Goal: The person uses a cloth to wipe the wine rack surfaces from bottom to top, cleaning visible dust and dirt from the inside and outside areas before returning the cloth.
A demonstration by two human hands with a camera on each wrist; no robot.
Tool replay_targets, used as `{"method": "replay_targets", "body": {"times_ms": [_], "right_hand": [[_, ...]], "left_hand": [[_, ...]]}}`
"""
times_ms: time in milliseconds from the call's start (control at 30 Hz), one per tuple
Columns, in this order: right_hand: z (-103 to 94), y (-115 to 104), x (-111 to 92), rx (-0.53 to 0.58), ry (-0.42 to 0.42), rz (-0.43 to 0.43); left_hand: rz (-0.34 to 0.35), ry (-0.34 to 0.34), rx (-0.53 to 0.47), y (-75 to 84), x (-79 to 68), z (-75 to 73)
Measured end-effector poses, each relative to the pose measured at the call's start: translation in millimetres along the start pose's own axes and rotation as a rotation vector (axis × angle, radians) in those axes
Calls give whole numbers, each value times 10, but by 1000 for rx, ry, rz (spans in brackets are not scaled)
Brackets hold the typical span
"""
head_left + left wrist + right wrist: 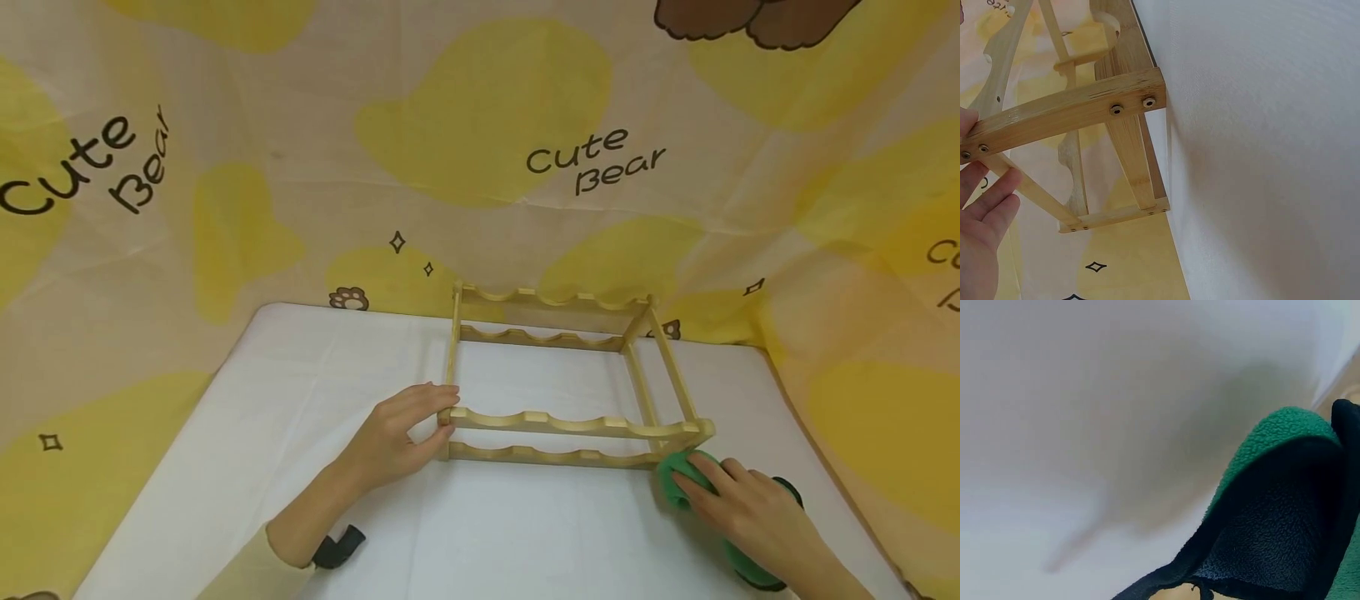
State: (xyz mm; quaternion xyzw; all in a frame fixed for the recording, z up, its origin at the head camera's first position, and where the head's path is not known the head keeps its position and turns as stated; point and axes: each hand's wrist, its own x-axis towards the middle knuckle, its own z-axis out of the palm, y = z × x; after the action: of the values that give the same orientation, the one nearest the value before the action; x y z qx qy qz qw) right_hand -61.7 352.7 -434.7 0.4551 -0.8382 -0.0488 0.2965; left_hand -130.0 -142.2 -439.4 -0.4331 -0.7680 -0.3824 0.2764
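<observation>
A light wooden rack (536,423) with scalloped rails stands on a white surface. My left hand (397,437) holds its near left corner, fingers on top and thumb lower down. The left wrist view shows that hand's fingers (1000,200) around the end bar (1066,109), which has metal screw heads. At the near right corner, my right hand (757,512) grips a green cloth (678,479) against the wood. Dark edging and a dark grey side of the cloth (1279,428) fill part of the right wrist view, where the right hand is hidden.
The white tabletop (540,533) extends around the rack. A yellow patterned fabric (480,125) with printed lettering hangs behind and at both sides, close to the rack's back. By the left wrist is a small black object (341,547), partly hidden by the sleeve.
</observation>
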Motion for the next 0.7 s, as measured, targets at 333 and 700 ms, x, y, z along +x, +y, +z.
{"method": "replay_targets", "body": {"times_ms": [333,700], "right_hand": [[-261,66,187,-23,111,30],[-419,65,313,-62,216,48]], "left_hand": [[-11,0,-2,4,-6,-9],[-2,2,-4,3,-1,-6]]}}
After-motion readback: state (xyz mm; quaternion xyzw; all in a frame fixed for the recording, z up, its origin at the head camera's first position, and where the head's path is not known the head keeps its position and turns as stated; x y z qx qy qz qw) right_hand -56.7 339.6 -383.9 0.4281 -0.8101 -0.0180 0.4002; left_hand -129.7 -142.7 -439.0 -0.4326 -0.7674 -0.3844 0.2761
